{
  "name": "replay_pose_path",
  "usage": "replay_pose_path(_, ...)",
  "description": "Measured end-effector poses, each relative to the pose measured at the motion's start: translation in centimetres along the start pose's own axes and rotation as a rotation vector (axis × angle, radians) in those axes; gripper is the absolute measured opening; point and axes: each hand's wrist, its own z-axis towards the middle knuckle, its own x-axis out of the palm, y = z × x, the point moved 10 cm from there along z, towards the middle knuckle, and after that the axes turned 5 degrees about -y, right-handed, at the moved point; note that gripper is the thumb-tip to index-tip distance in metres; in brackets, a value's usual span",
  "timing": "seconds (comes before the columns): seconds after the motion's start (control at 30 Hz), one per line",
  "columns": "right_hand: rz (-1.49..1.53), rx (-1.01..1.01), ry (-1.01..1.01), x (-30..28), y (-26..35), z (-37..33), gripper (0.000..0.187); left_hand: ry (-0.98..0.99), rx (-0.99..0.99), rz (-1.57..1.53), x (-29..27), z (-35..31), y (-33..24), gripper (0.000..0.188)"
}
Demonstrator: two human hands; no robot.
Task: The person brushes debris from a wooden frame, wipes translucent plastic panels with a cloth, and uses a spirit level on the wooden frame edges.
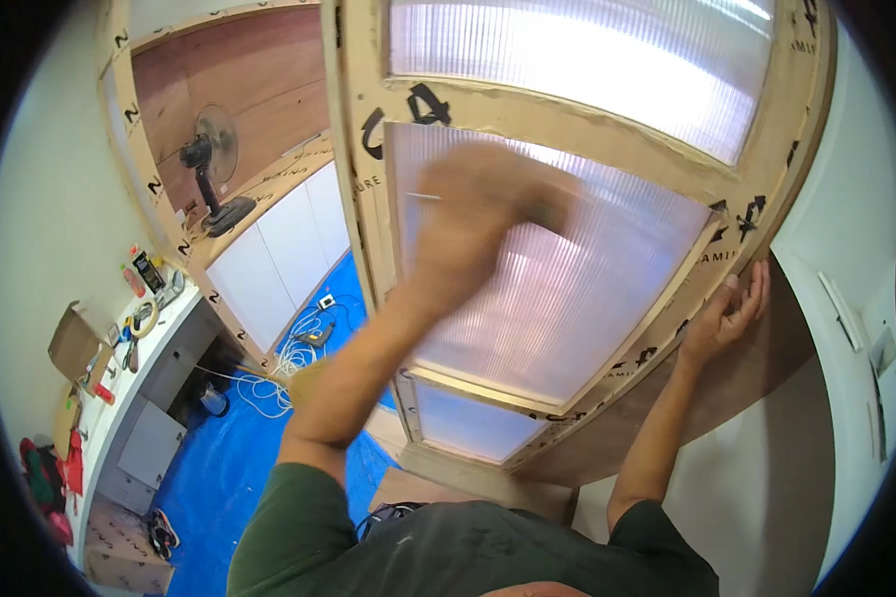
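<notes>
My left hand (488, 204) is raised in front of the ribbed translucent middle panel (528, 318) of a wooden-framed door (567, 109). Motion blurs it, but it looks closed. A thin pale tip and a dark piece stick out of it; what the tool is, I cannot make out. At the door's right edge, my right hand (724, 320) rests with its fingers stretched upward, touching the frame. Masking paper and tape with dark printing cover the frame around the panels. Another ribbed panel (577, 50) lies above and a smaller one (473, 418) below.
Blue sheeting (204, 488) covers the floor at left, with a coiled white cable (294, 363) on it. A curved white counter (119, 393) carries bottles, tape and an opened carton (80, 343). A black fan (209, 179) stands on a ledge behind the door.
</notes>
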Motion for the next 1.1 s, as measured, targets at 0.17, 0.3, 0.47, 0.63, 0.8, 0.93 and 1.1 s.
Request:
replay_pose_path(0.17,-0.083,-0.129,0.115,1.9,0.5,-1.6,0.054,-0.128,-0.244,0.366,-8.2,-2.6,12.0,0.06)
replay_pose_path(0.3,-0.107,-0.158,0.118,1.4,-0.2,-1.4,0.053,-0.038,-0.189,0.387,-6.1,-1.5,12.6,0.062)
replay_pose_path(0.47,-0.23,-0.195,0.185,1.9,-0.5,-1.7,0.054,-0.007,-0.144,0.381,-5.2,0.0,11.0,0.061)
replay_pose_path(0.63,-0.207,-0.19,0.161,2.1,-0.8,-2.1,0.055,0.026,-0.143,0.365,-2.6,0.1,9.3,0.062)
replay_pose_path(0.8,-0.211,-0.18,0.158,2.0,-0.5,-2.2,0.055,-0.001,-0.12,0.356,-0.3,1.4,6.6,0.062)
replay_pose_path(0.93,-0.239,-0.192,0.193,2.2,-0.5,-2.2,0.056,0.016,-0.075,0.375,2.0,3.1,3.2,0.063)
replay_pose_path(1.1,-0.183,-0.187,0.176,2.3,-1.2,-2.7,0.055,0.055,-0.019,0.34,6.1,4.5,-0.8,0.063)
